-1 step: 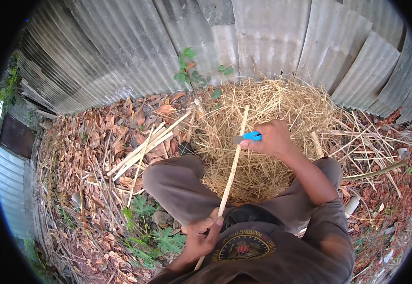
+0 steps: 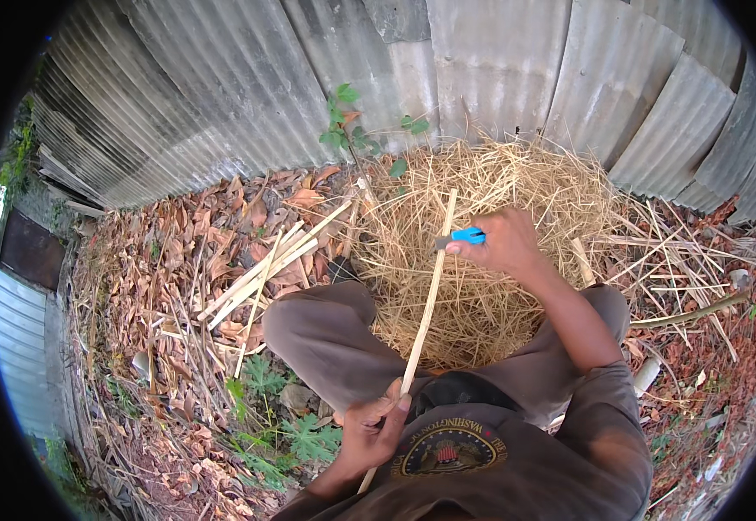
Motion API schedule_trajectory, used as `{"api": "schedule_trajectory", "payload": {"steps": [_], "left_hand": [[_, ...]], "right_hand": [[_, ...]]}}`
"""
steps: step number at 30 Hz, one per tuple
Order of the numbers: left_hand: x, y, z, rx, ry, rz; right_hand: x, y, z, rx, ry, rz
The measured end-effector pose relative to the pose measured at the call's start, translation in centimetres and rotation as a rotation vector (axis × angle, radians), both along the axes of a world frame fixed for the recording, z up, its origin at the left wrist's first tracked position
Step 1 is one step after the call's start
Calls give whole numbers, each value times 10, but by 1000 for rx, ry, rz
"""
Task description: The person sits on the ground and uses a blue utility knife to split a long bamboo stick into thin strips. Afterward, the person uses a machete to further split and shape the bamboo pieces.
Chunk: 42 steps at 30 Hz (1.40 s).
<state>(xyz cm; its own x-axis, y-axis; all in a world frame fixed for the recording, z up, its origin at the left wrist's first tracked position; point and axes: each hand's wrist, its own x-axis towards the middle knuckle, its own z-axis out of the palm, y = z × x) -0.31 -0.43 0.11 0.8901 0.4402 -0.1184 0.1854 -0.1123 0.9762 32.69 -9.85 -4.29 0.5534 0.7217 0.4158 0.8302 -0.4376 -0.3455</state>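
Note:
A long, pale strip of split bamboo or wood (image 2: 427,321) slants upward from beside my shirt to over the straw. Its lower part is pinched between the thumb and fingers of my left hand (image 2: 374,431), close to my lap. My right hand (image 2: 510,243) is wrapped round a blue-handled cutter knife (image 2: 467,235). The knife's grey blade lies against the strip a little below its upper tip. Part of the handle is hidden inside my fingers.
A heap of dry straw and shavings (image 2: 517,187) lies in front of my crossed legs. Several pale strips (image 2: 265,269) rest on dead leaves to the left, near green plants (image 2: 311,440). Loose sticks (image 2: 682,252) lie at right. Corrugated metal sheets (image 2: 499,69) stand behind.
My right hand and the knife have moved slightly up toward the strip's upper tip, and the knife's angle has turned a little. My left hand stays nearly where it was, pinching the strip.

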Motion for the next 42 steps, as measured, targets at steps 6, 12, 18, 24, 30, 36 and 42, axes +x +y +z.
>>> {"api": "schedule_trajectory", "payload": {"steps": [6,12,18,24,30,36,42], "left_hand": [[-4,3,-3,31,32,-57],[-14,3,-1,77,-51,-58],[-5,32,-4,-138,-109,165],[30,46,-6,-158,-118,117],[69,43,-21,-219,-88,-30],[85,24,-34,-224,-3,-93],[73,14,-37,-335,128,-100]], "right_hand": [[31,8,-16,-60,22,-113],[95,-9,-16,-44,395,-521],[37,0,-15,-30,319,-265],[20,3,-13,-8,391,-144],[-13,15,-21,258,776,268],[-18,18,0,603,1399,109],[12,12,4,803,1413,79]]}}
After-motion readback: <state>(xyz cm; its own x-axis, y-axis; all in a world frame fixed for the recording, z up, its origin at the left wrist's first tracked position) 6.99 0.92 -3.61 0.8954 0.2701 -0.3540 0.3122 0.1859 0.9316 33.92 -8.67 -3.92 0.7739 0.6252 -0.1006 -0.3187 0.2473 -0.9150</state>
